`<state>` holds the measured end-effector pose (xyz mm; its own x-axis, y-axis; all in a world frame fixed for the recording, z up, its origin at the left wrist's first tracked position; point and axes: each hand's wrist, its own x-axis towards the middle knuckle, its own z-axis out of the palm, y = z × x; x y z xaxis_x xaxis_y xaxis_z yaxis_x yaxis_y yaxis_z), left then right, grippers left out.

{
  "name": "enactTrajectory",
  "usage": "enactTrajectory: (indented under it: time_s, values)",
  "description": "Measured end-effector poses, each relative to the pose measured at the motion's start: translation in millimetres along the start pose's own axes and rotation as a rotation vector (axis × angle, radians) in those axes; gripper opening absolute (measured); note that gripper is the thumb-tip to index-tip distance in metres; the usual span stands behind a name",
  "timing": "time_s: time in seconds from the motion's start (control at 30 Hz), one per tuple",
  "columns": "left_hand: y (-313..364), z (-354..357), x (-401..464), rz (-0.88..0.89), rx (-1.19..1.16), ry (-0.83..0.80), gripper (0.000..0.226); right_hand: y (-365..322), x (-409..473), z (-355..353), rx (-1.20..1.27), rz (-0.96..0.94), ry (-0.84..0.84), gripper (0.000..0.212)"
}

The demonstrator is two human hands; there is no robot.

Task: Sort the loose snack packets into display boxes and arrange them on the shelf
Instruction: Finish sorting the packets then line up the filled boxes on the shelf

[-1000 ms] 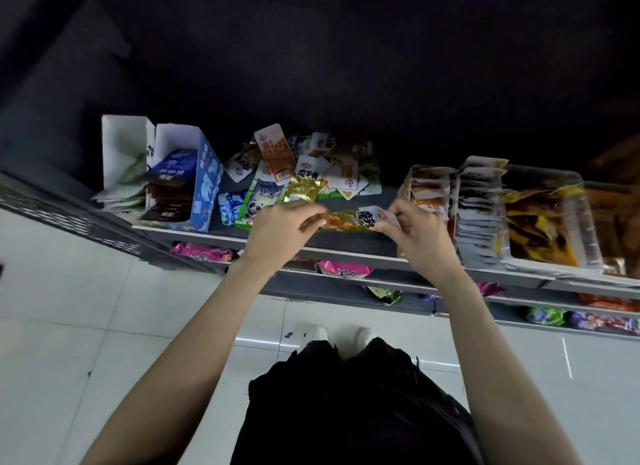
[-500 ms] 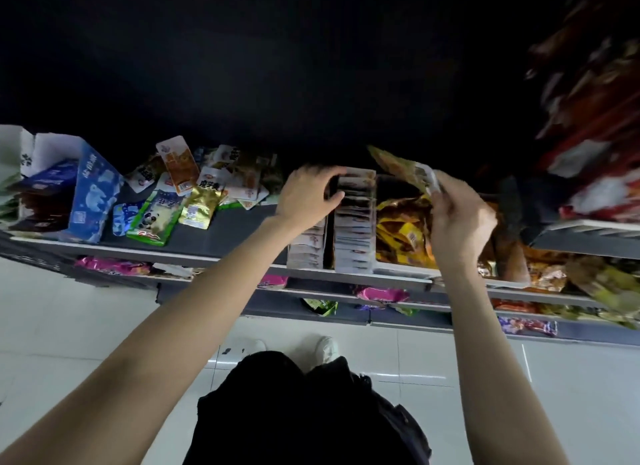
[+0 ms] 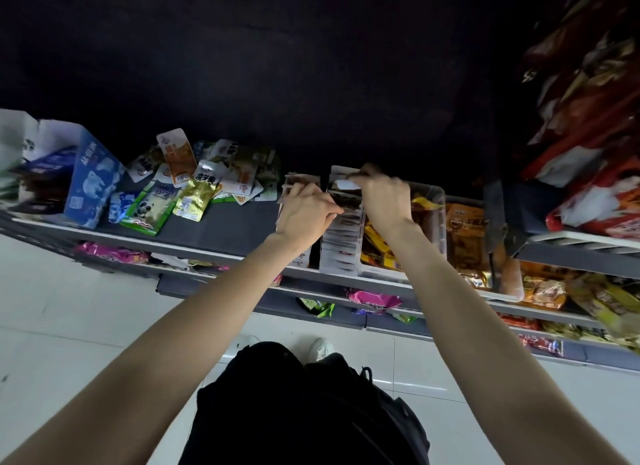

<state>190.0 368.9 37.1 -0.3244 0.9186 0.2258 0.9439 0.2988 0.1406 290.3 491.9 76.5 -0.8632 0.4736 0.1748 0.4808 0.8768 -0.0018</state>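
Right hand [image 3: 382, 197] over packet row [image 3: 341, 236]

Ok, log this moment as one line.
stage: filing packet | left hand: parting packet row | right hand: pinching packet above row | loose pile: unsorted

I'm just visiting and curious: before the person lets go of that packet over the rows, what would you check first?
1. Packet held by right hand: ok, though the grip is blurred.
2. Left hand steadying the filed row of packets: ok, it touches them.
3. Packet matches that row: cannot tell, print is blurred.
4. Room left in the row: cannot tell, hands cover the back.
5. Loose packets still to sort: not ok, a pile remains.
6. Clear bin beside the row undisturbed: ok.
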Motion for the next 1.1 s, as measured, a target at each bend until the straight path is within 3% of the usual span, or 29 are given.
enactTrajectory:
  time_s: [0.13,0.4,0.5,0.63,0.77,0.83,0.97,1.1]
  values:
    - [-1,0,-1,-0.026,-0.038,0.004,0.016,-3,11,13,-0.122,-0.072,0.161,0.035]
    - [-7,1,-3,-0.02,-0.1,-0.013,0.024,-5,6,31,-0.063,-0.063,0.018,0.024]
    - [-12,-15,-10,-0.062,-0.195,0.122,0.024,0,-6,23,0.156,0.066,0.216,0.02]
    - [-35,-49,-48,-0.319,-0.533,0.46,0.017,-22,-37,-23,0.688,0.19,0.377,0.027]
    - [-75,-77,-96,-0.563,-0.646,0.603,0.002,-77,-43,-31,0.786,0.12,0.295,0.04]
    - [-110,-82,-117,-0.605,-0.58,0.49,0.004,-111,-36,-17,0.747,0.022,0.143,0.038]
    - [-185,-61,-147,-0.689,-0.462,0.015,0.013,-174,-15,28,0.628,-0.029,-0.245,0.028]
    - [-238,-29,-155,-0.647,-0.411,-0.177,0.024,-215,12,78,0.49,-0.017,-0.378,0.03]
